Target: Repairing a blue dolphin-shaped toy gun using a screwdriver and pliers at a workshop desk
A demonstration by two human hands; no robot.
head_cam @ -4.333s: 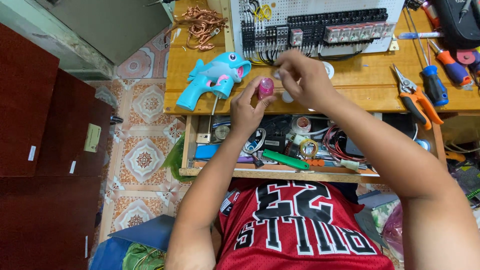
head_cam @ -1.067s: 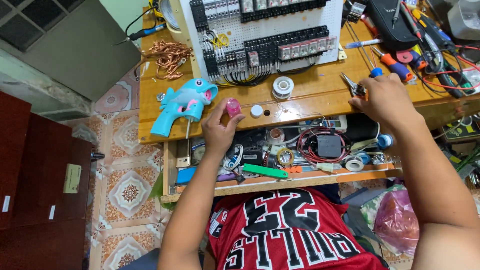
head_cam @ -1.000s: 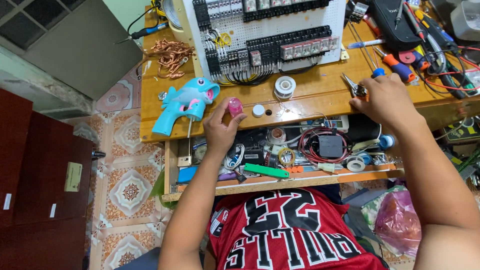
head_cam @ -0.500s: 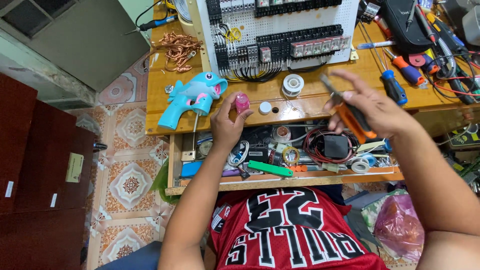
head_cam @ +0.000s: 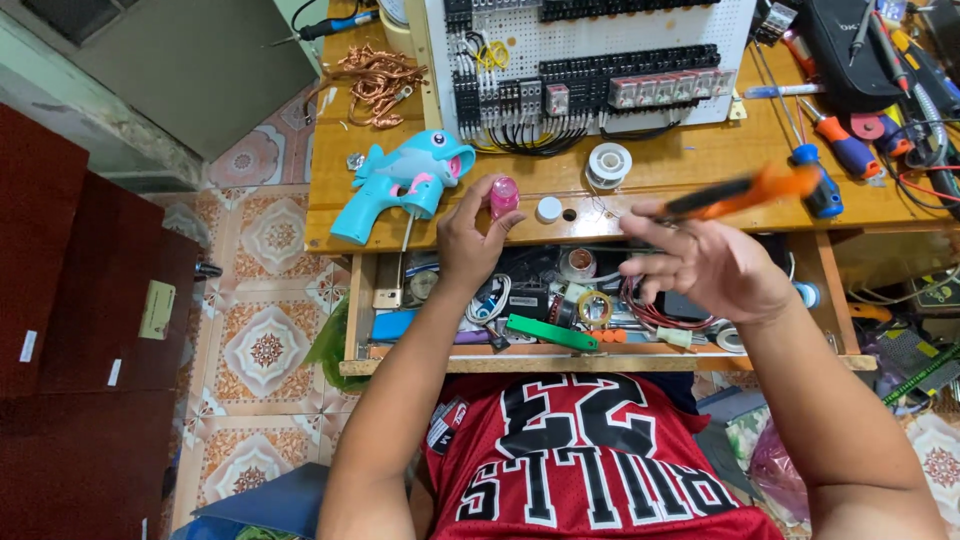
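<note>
1. Gripping an orange-handled tool (head_cam: pixel 735 193), the right hand (head_cam: pixel 715 265) holds it just above the front edge of the wooden workbench (head_cam: pixel 700 165); the tool is blurred, its long axis near level across the frame, the orange end up and to the right, the dark end to the left.
2. The right hand's fingers are loosely curled under the tool, thumb and forefinger closed on its dark part; the exact grip is smeared by blur.
3. The left hand (head_cam: pixel 470 235) pinches a small pink bottle (head_cam: pixel 503 196) standing upright at the bench's front edge, thumb and fingers closed round it.
4. Just right of the bottle lie a white cap (head_cam: pixel 549 208) and a small dark ring (head_cam: pixel 569 214); a spool of solder wire (head_cam: pixel 609 162) sits behind them.
5. To the bottle's left rests a blue dolphin-shaped toy gun (head_cam: pixel 405 180), snout toward the right, handle toward the bench's front corner.
6. Below both hands, an open drawer (head_cam: pixel 560 350) holds tape rolls, cables and a green tool.
7. A white wired control panel (head_cam: pixel 590 60) stands at the back.
</note>
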